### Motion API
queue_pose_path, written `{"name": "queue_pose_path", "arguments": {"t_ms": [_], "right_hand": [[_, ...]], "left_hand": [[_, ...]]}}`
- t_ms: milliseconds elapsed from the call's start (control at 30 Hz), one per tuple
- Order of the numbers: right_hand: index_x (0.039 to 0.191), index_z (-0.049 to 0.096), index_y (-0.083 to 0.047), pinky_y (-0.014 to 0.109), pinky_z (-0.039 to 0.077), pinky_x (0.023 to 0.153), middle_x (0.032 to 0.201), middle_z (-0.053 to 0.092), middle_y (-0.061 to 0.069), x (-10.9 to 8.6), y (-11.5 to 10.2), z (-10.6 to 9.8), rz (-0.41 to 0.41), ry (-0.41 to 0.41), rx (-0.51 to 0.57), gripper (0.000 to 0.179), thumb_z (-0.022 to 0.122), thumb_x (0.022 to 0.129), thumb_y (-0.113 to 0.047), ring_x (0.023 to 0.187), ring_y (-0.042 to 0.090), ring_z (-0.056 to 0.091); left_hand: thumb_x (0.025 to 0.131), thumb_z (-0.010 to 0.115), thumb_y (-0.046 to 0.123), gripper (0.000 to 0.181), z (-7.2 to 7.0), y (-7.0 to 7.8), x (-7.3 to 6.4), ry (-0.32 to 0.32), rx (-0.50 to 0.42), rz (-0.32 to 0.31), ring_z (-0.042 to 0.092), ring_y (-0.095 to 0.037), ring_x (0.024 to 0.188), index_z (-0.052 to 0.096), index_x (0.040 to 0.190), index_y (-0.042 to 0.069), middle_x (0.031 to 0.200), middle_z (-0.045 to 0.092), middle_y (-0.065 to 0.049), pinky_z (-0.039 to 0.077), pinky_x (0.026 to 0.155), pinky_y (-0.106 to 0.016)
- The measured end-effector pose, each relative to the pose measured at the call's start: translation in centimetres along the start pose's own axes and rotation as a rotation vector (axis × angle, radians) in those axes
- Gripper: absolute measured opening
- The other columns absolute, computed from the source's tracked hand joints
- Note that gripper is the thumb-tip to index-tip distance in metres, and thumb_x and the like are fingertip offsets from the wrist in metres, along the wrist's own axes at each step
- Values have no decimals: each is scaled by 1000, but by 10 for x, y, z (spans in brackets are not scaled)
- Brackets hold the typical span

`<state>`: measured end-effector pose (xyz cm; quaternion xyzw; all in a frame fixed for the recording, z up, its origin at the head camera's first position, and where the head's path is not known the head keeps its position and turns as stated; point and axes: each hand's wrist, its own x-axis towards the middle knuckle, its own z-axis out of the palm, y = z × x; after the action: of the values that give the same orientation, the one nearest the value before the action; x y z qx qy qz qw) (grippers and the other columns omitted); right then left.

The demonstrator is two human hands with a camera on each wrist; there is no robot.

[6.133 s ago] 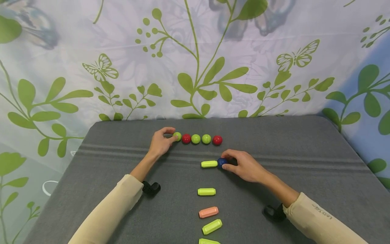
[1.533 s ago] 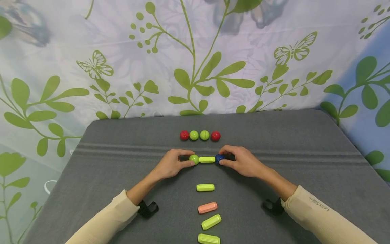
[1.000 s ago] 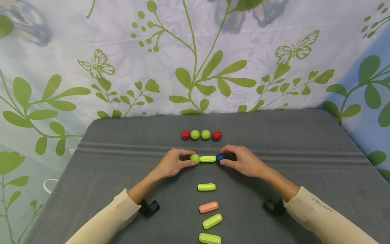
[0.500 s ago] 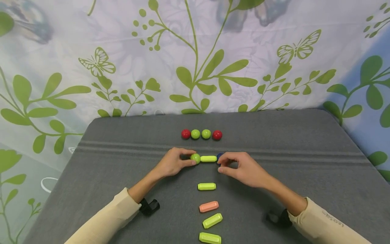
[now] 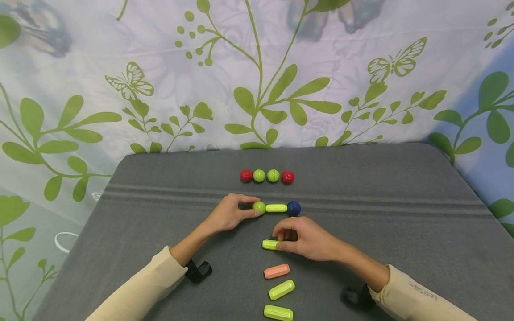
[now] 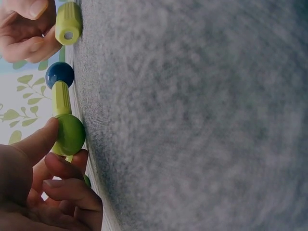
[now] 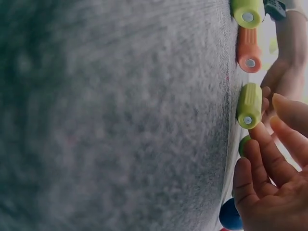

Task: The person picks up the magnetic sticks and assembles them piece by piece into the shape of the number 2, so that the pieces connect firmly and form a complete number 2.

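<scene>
In the head view my left hand (image 5: pixel 230 213) pinches a green ball (image 5: pixel 259 207) between thumb and fingers. That ball touches the left end of a yellow-green ribbed rod (image 5: pixel 276 208), and a dark blue ball (image 5: pixel 294 208) touches the rod's right end. The three lie in a line on the table. My right hand (image 5: pixel 311 240) is at the right end of another yellow-green rod (image 5: pixel 269 244), covering part of it. In the right wrist view, a gap shows between its thumb and this rod (image 7: pixel 250 106), whose end bears a small silver disc.
Behind the hands, a row holds a red ball (image 5: pixel 246 175), a green ball (image 5: pixel 259 175), another green ball (image 5: pixel 273 175) and a red ball (image 5: pixel 288 177). Nearer are an orange rod (image 5: pixel 276 271) and two yellow-green rods, one tilted (image 5: pixel 281 290). A patterned cloth (image 5: pixel 257 67) hangs behind the grey table (image 5: pixel 160 178).
The left hand brought the green ball from the row to the rod's left end and still holds it. The right hand let go of the blue ball and moved nearer, to the second rod.
</scene>
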<state>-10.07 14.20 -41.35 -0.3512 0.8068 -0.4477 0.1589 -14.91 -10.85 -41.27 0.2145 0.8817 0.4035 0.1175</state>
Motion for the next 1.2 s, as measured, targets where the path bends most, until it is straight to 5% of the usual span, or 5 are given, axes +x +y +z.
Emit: {"name": "queue_pose_path", "arguments": {"t_ms": [300,867,1200], "right_hand": [[100,68,-17,25,46,65,82,56,-14,0,-2,2,-4,-11,-162,15,76,88,-13,73,3,52],[109,68,-16,27,46,64,81,58,-15,-32,3,-12,101,41,-188,19,70,91,-12,70,3,53],[112,69,-17,26,45,63,82,56,-14,-32,-1,-11,98,62,-231,24,75,89,-19,70,4,51]], "left_hand": [[91,73,21,36,0,0,0,-3,-5,-4,59,-19,102,69,124,8,122,67,-8,47,91,-43],[91,73,19,36,-1,0,-1,-13,-24,1,58,-22,110,69,125,7,123,66,-9,45,94,-45],[91,73,19,36,-1,-1,-1,-10,-25,7,58,-24,115,69,124,7,123,66,-10,45,96,-46]]}}
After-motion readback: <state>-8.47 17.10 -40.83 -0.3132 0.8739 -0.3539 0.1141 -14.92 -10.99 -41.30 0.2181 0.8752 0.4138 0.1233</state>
